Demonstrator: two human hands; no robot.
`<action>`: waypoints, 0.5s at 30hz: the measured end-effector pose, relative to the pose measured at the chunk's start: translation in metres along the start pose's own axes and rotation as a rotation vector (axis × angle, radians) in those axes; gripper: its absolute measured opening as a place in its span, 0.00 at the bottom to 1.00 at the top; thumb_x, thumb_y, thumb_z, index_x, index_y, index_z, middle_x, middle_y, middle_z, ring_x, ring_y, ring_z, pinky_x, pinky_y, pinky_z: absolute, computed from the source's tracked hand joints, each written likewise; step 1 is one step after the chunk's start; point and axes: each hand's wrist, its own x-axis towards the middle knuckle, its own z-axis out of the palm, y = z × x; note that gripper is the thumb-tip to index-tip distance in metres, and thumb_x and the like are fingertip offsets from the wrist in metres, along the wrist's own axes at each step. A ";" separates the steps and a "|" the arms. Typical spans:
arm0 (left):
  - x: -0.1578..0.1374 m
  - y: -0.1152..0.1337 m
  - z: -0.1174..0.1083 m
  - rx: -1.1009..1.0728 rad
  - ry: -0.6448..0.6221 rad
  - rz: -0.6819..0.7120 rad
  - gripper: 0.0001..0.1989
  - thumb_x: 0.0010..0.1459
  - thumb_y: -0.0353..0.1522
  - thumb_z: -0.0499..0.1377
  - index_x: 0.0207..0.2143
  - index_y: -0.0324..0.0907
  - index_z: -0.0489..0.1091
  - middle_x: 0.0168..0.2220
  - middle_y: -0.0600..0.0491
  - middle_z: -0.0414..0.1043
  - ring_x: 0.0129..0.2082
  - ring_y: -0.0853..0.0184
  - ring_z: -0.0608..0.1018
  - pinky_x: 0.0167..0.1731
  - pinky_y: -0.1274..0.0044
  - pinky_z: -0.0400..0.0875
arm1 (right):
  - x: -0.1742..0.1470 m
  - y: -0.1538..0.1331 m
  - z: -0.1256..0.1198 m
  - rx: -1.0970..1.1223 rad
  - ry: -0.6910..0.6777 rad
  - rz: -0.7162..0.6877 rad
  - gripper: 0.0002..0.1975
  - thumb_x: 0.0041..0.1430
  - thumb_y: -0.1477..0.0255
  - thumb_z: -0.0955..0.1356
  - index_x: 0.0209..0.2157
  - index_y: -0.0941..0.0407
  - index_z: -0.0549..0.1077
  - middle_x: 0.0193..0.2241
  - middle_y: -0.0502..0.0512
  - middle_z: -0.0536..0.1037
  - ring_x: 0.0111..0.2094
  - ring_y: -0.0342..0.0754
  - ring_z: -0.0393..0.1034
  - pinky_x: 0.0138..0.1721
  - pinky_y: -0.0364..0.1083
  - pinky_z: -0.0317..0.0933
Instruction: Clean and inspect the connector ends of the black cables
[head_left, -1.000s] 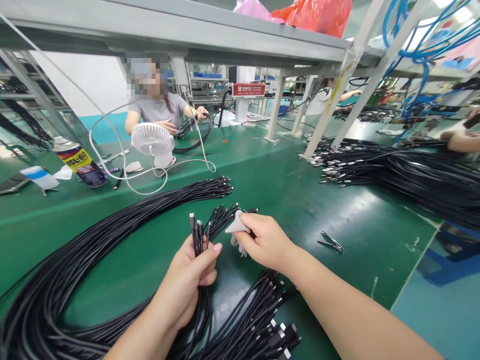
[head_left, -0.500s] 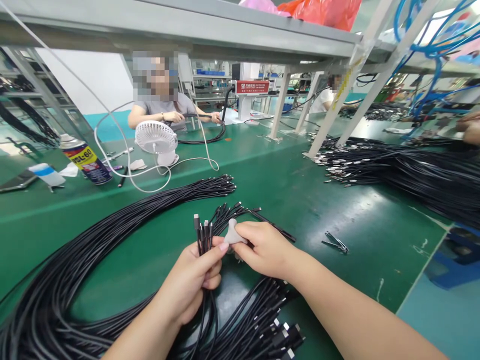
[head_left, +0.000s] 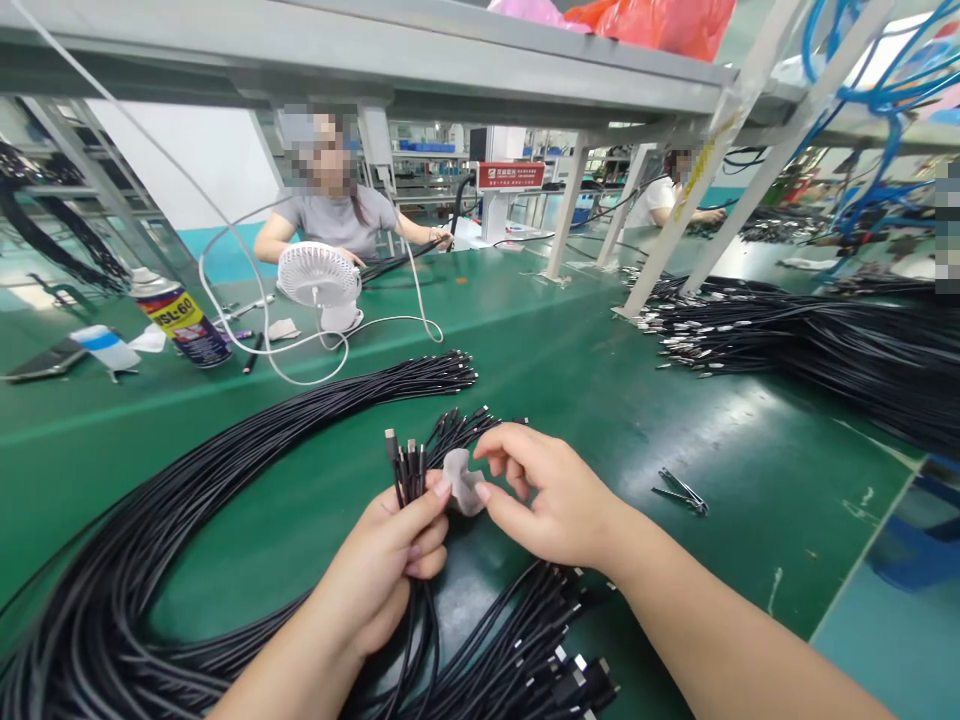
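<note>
My left hand (head_left: pixel 401 545) is closed round several black cables (head_left: pixel 409 470), their plug ends standing up above the fist. Between its thumb and forefinger it also pinches a small grey-white cloth piece (head_left: pixel 463 480). My right hand (head_left: pixel 551 490) is just right of the cloth, thumb and fingers spread apart, the thumb tip at the cloth's edge. Beneath my hands, loose cable ends (head_left: pixel 540 630) fan out on the green table. A long bundle of black cables (head_left: pixel 247 430) curves round on the left. Behind my hands lie more cable plugs (head_left: pixel 457 425).
Nail clippers (head_left: pixel 681 490) lie to the right on the green table (head_left: pixel 570 370). A white fan (head_left: pixel 319 280) and a spray can (head_left: pixel 182 318) stand at back left. A large cable pile (head_left: pixel 787 335) is at right. A person (head_left: pixel 337 215) handles cables opposite, beneath an overhead shelf (head_left: pixel 375 50).
My right hand has loosened from the cloth and its fingers have spread. The cloth has opened out a little in my left hand's pinch. The person opposite has moved their hands along the cable.
</note>
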 end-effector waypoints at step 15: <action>-0.003 -0.002 -0.003 0.017 -0.159 -0.012 0.11 0.53 0.36 0.65 0.29 0.39 0.66 0.18 0.65 0.45 0.17 0.79 0.44 0.15 0.85 0.42 | 0.003 -0.008 0.013 0.520 -0.055 0.115 0.08 0.57 0.72 0.67 0.25 0.56 0.68 0.23 0.49 0.69 0.22 0.40 0.62 0.24 0.41 0.58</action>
